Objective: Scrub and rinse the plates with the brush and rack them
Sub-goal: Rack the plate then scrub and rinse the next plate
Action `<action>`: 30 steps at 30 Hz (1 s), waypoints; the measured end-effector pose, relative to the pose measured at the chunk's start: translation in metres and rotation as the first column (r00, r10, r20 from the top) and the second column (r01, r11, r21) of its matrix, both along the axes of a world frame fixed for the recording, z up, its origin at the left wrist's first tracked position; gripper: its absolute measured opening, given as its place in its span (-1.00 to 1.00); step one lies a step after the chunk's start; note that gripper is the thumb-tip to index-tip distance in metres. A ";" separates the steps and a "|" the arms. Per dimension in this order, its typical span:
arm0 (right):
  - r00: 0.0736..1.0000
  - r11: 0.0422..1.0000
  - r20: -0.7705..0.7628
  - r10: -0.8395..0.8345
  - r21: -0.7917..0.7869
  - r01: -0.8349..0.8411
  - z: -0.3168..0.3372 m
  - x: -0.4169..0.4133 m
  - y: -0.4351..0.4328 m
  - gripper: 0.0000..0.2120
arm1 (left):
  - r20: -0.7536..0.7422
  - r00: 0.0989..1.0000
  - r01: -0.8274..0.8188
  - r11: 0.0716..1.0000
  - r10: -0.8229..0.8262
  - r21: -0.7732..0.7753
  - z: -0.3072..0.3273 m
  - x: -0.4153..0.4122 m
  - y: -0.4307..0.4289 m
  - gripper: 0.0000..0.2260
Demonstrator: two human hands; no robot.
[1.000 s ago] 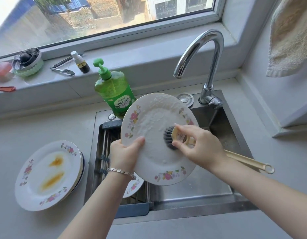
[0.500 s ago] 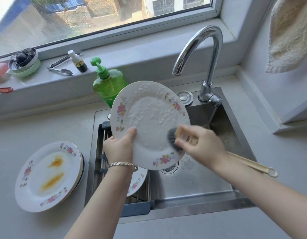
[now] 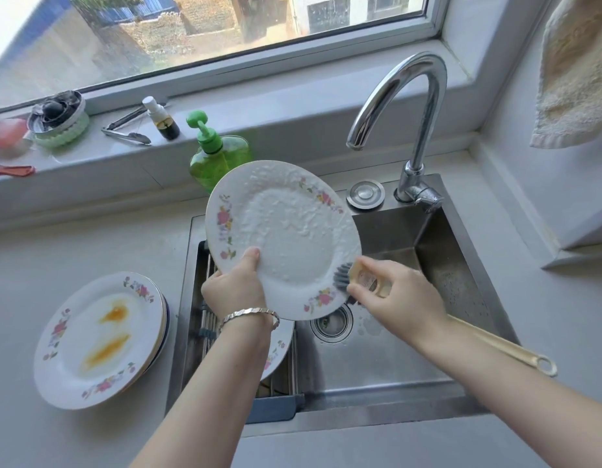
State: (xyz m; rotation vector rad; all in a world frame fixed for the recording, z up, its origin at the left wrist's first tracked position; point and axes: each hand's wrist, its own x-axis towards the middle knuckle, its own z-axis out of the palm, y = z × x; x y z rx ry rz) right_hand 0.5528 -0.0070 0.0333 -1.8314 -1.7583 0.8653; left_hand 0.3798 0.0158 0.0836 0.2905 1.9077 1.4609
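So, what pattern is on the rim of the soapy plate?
Pink flower sprays with green leaves, on the white plate; the head view shows it.

One view, from a head-worn camera above and behind both hands, facing forward and steeply down. Wide-angle lens: straight edges bow toward the frame borders. Range is near. The hands reach in from the bottom edge; left hand [image 3: 233, 292] and right hand [image 3: 401, 298] sit just below centre. Sink [image 3: 377, 359] lies directly under the hands, faucet [image 3: 424, 106] beyond the right hand, window [image 3: 191, 35] beyond both along the top, plate stack [image 3: 100, 339] outboard of the left hand.
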 end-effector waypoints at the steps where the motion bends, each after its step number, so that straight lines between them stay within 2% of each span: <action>1: 0.994 0.993 0.002 0.113 0.044 -0.113 0.006 -0.008 -0.005 -0.52 | -0.021 1.000 0.009 1.000 -0.009 -0.010 0.000 0.002 0.000 -0.78; 3: 0.946 0.946 -0.067 0.317 0.091 -0.310 0.019 -0.025 -0.020 -0.47 | -0.038 0.998 0.043 0.998 -0.045 -0.039 -0.003 0.004 0.000 -0.78; 4: 0.943 0.944 -0.062 0.326 0.080 -0.321 0.024 -0.026 -0.017 -0.51 | -0.030 0.998 0.059 0.997 -0.061 -0.051 -0.005 0.005 -0.001 -0.78; 6: 0.992 0.992 -0.035 0.123 0.009 -0.123 0.022 -0.015 0.015 -0.61 | -0.009 0.996 0.083 0.994 -0.084 -0.069 -0.009 0.007 -0.004 -0.80; 7: 1.000 0.999 -0.009 0.002 -0.036 -0.003 0.024 -0.009 0.030 -0.62 | -0.007 0.996 0.092 0.993 -0.092 -0.076 -0.011 0.009 -0.006 -0.80; 8: 0.999 0.997 0.010 -0.048 -0.065 0.048 0.024 -0.009 0.039 -0.60 | -0.018 0.995 0.095 0.992 -0.097 -0.081 -0.013 0.011 -0.006 -0.79; 10: 0.999 0.998 -0.017 0.051 -0.041 -0.052 0.027 -0.021 0.034 -0.60 | -0.064 0.992 0.103 0.989 -0.111 -0.107 -0.015 0.012 -0.006 -0.73; 13: 0.927 0.931 -0.079 0.366 0.032 -0.364 0.039 -0.043 -0.001 -0.57 | -0.172 0.970 0.143 0.973 -0.174 -0.180 -0.016 0.007 -0.008 -0.60; 14: 0.921 0.923 -0.062 0.385 0.035 -0.384 0.039 -0.040 0.001 -0.58 | -0.191 0.963 0.154 0.971 -0.189 -0.181 -0.016 0.005 -0.010 -0.56; 17: 0.986 0.986 -0.012 0.168 0.007 -0.168 0.033 -0.027 0.030 -0.65 | -0.195 0.960 0.170 0.972 -0.200 -0.162 -0.014 0.006 -0.013 -0.50; 18: 0.990 0.989 -0.016 0.143 0.022 -0.143 0.030 -0.028 0.033 -0.62 | -0.200 0.959 0.169 0.972 -0.201 -0.166 -0.013 0.007 -0.012 -0.49; 20: 0.963 0.963 -0.055 0.262 0.076 -0.258 0.033 -0.040 0.018 -0.57 | -0.212 0.953 0.178 0.966 -0.218 -0.190 -0.014 0.006 -0.009 -0.48; 22: 0.895 0.895 -0.065 0.441 0.102 -0.434 0.038 -0.046 -0.010 -0.51 | -0.184 0.960 0.176 0.965 -0.212 -0.194 -0.016 0.002 -0.009 -0.49; 24: 0.869 0.869 -0.042 0.493 0.072 -0.489 0.034 -0.031 -0.019 -0.45 | -0.148 0.974 0.142 0.971 -0.172 -0.194 -0.018 -0.003 -0.010 -0.51; 26: 0.926 0.926 0.000 0.378 0.009 -0.378 0.022 -0.007 -0.005 -0.53 | -0.133 0.980 0.115 0.970 -0.146 -0.216 -0.020 -0.007 -0.010 -0.51; 28: 0.994 0.992 0.016 0.105 -0.071 -0.104 0.010 0.017 0.012 -0.64 | -0.103 0.986 0.101 0.968 -0.128 -0.230 -0.022 -0.009 -0.010 -0.54; 29: 0.996 0.992 -0.048 -0.069 -0.113 0.064 0.004 0.026 0.018 -0.64 | -0.079 0.990 0.096 0.967 -0.118 -0.236 -0.025 -0.010 -0.011 -0.56; 30: 0.959 0.962 -0.159 -0.233 -0.184 0.203 -0.002 0.032 0.022 -0.63 | -0.045 0.993 0.094 0.965 -0.108 -0.245 -0.028 -0.011 -0.011 -0.58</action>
